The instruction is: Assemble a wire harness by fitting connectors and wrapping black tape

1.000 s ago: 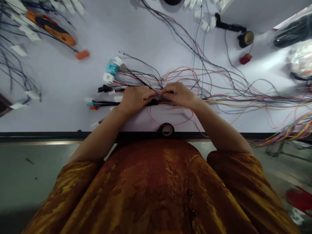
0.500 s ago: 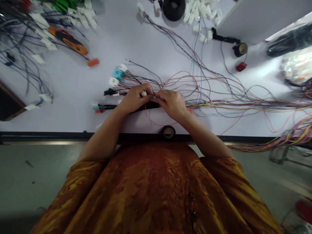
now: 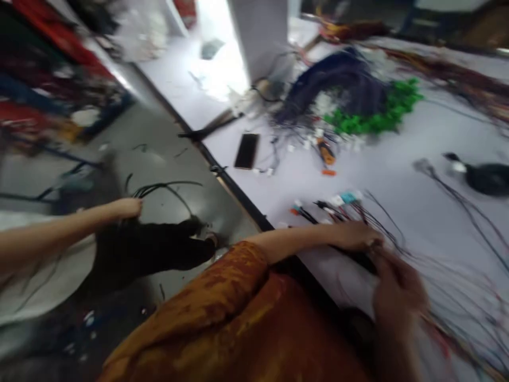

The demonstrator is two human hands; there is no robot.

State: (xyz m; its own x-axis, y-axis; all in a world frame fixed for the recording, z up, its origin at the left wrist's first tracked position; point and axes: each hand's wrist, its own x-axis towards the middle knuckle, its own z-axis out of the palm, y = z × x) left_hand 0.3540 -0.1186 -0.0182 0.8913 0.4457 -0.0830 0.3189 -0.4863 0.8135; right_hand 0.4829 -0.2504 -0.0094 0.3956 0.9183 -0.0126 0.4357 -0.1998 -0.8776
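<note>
My left hand (image 3: pixel 353 236) and my right hand (image 3: pixel 400 286) meet over the table's near edge, fingers pinched together around thin wires. Motion blur hides exactly how each finger sits. Left of my hands lie the wire ends with plugs: a light-blue connector (image 3: pixel 349 198), a white connector (image 3: pixel 338 200) and a small orange connector (image 3: pixel 295 210). Loose wires (image 3: pixel 457 273) run off to the right from my right hand. A dark sleeve or tape-wrapped stretch (image 3: pixel 360 260) of the bundle passes below my left hand.
An orange-handled tool (image 3: pixel 326 153) and a phone-like dark slab (image 3: pixel 247 150) lie farther up the table. Beyond are green connectors (image 3: pixel 377 114) and dark cables (image 3: pixel 338 79). A black tape roll (image 3: pixel 491 179) is at right. At left, another person's hand (image 3: pixel 129 207) holds black cables (image 3: pixel 163 185).
My view has swung to the left, bringing another person and the floor into sight. Both my hands stay together at the wires.
</note>
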